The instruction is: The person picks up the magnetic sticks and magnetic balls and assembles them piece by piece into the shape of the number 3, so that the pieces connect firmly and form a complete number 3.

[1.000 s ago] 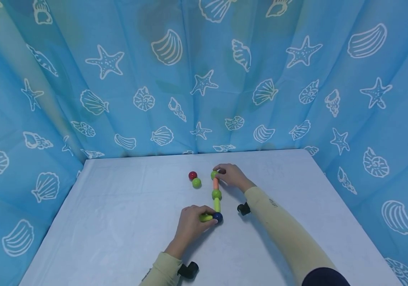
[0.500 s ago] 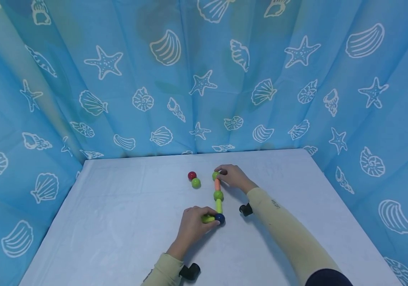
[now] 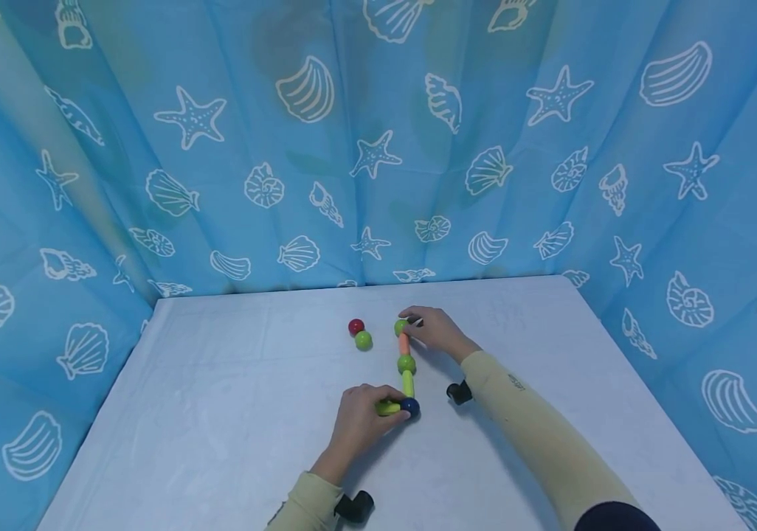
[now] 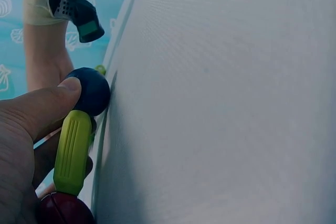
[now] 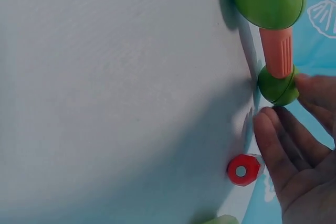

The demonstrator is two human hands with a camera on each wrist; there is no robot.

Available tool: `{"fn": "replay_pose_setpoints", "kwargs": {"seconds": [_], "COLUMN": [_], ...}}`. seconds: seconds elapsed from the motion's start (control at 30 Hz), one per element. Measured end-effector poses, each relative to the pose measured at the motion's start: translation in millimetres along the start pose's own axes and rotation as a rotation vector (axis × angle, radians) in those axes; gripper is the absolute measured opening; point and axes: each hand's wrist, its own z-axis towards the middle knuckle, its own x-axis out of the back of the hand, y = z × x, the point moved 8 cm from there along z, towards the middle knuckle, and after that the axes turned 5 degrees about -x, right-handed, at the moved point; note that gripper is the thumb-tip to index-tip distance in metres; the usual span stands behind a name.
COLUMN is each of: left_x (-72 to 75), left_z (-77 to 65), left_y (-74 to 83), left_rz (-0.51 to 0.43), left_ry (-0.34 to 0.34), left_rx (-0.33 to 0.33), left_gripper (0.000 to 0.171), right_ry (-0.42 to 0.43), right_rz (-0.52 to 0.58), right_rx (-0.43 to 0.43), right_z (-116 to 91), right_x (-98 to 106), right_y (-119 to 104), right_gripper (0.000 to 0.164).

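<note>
A chain of magnetic building balls and rods runs away from me on the white table. My left hand (image 3: 360, 419) pinches the blue ball (image 3: 409, 408) at its near end, thumb on the ball. A yellow-green rod (image 4: 73, 153) joins that ball to a dark red ball (image 4: 65, 209) under the same hand. Another yellow-green rod (image 3: 408, 384) leads from the blue ball to a green ball (image 3: 406, 364). From there an orange rod (image 3: 404, 344) reaches the far green ball (image 5: 278, 87), which my right hand (image 3: 437, 329) pinches.
Left of the chain, a loose red ball (image 3: 355, 327) lies against a green ball (image 3: 363, 340). Beyond the right fingers, the right wrist view has a red piece (image 5: 244, 170) with a round silver end. A blue shell-print curtain (image 3: 365, 184) surrounds the white table (image 3: 219, 413).
Both hands and the chain between them have shifted slightly to the right and toward me. The grips look the same, and the two loose balls stay where they were.
</note>
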Motion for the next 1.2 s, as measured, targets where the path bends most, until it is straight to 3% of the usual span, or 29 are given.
{"fn": "replay_pose_setpoints", "kwargs": {"seconds": [0.27,0.6,0.83,1.2], "left_x": [0.8,1.0,1.2,0.3], "left_z": [-0.3,-1.7,-1.8,-1.8], "left_y": [2.4,2.1,2.5,2.7], "left_rz": [0.001,0.009,0.016,0.011], "left_ry": [0.005,0.007,0.011,0.011], "left_rx": [-0.014,-0.01,-0.015,-0.012], "left_gripper": [0.023,0.023,0.023,0.023], "right_ry": [0.111,0.181,0.183,0.198], "right_rz": [0.005,-0.041,-0.093,-0.149], "right_rx": [0.068,-0.03,-0.072,-0.083], "right_z": [-10.4,-17.6,-22.1,-25.4], "right_x": [20.4,28.9,26.4,22.0], "right_y": [6.8,31.7,38.5,42.4], "right_gripper": [0.031,0.03,0.031,0.035]}}
